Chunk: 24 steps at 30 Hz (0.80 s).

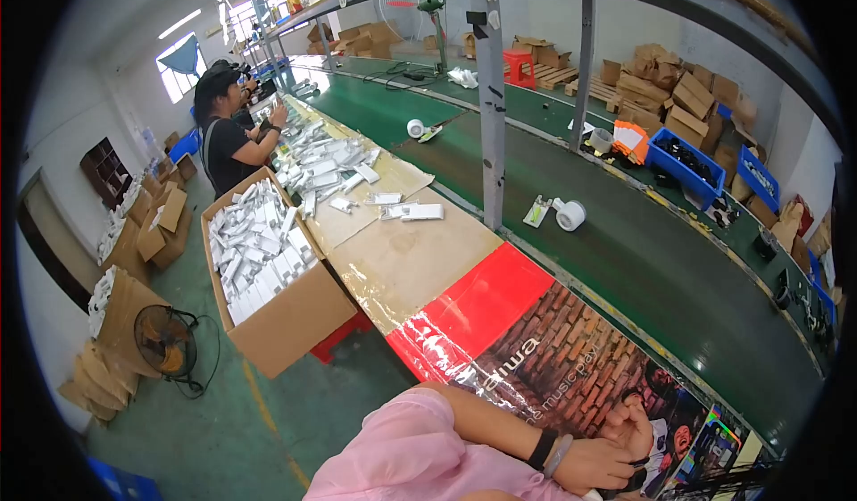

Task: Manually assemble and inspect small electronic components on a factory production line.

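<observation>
Nearest, toward five o'clock, the left hand and right hand meet low over the tabletop. The right fingers are curled and the left ones bend downward; I cannot tell how firmly either grips. A small black item shows between them, mostly hidden, so its kind stays unclear. A black band and a grey band circle the left wrist, below a pink sleeve.

Just beyond the hands, at four o'clock, a brick-patterned sheet covers the tabletop, with a red panel adjoining it toward five. Between eight and nine o'clock, a carton heaped with white pieces stands beside the tabletop; farther out at eight sits a black floor fan. At three, a white round part lies on the green belt.

Farther off, at ten o'clock, a co-worker in dark clothes stands by more loose white parts. Across the belt, a blue crate sits between two and three, brown boxes at two, and a green standing fan at twelve.
</observation>
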{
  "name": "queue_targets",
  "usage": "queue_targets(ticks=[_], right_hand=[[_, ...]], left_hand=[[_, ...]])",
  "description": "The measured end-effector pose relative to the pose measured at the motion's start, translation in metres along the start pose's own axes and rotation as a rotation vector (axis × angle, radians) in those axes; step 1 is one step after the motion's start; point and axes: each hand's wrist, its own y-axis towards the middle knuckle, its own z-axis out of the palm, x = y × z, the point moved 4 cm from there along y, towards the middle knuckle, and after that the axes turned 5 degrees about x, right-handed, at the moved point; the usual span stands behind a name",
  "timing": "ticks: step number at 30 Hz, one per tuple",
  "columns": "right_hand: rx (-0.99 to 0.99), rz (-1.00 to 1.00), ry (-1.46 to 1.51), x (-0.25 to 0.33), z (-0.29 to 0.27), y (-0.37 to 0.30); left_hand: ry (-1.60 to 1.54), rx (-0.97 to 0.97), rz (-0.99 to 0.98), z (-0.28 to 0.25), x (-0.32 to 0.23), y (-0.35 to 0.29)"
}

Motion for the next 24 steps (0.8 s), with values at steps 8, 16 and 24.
queue_targets(ticks=[8,16,24], right_hand=[[-0.038,-0.055,-0.248,0.003,-0.009,0.020],[-0.120,0.008,-0.203,0.010,-0.030,0.032],[-0.092,-0.065,-0.436,0.002,-0.039,0.028]], left_hand=[[-0.134,0.045,-0.093,0.009,0.022,-0.010],[-0.609,0.115,-0.330,0.006,0.057,-0.016],[-0.850,-0.070,-0.461,-0.001,0.087,-0.017]])
